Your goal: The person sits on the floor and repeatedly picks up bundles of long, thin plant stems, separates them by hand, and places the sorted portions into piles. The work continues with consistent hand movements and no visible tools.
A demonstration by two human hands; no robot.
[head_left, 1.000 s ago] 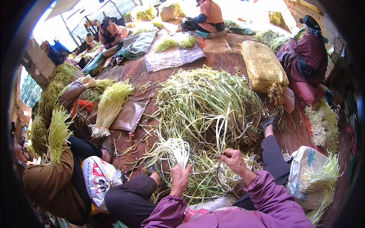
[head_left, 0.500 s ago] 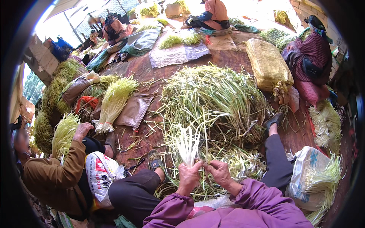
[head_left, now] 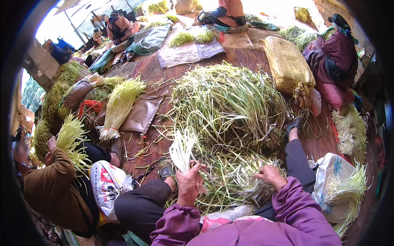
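My left hand (head_left: pixel 189 183) is closed around a small bunch of white stalks (head_left: pixel 182 151), which fan out upward from the fist; stalk ends show below the fingers. To its right, my right hand (head_left: pixel 272 176) is over the loose peelings and leaves (head_left: pixel 234 176), its fingers drawn together. Whether a scrap is between those fingertips I cannot make out. In front of both hands lies a big heap of long green-yellow leafy stalks (head_left: pixel 230 104), roots and dry bits showing along its right side.
A person in a brown sleeve (head_left: pixel 57 184) holds a pale leafy bunch at left. A tied bundle (head_left: pixel 121 106) lies on a brown sheet (head_left: pixel 143 115). A yellow woven sack (head_left: pixel 288 65) stands back right; a white sack (head_left: pixel 334 184) with trimmed stalks lies at right. Other people sit further back.
My hands have parted: the left moved slightly left with the white stalks, the right moved rightward over the peelings. The neighbour's leafy bunch is tilted more to the right.
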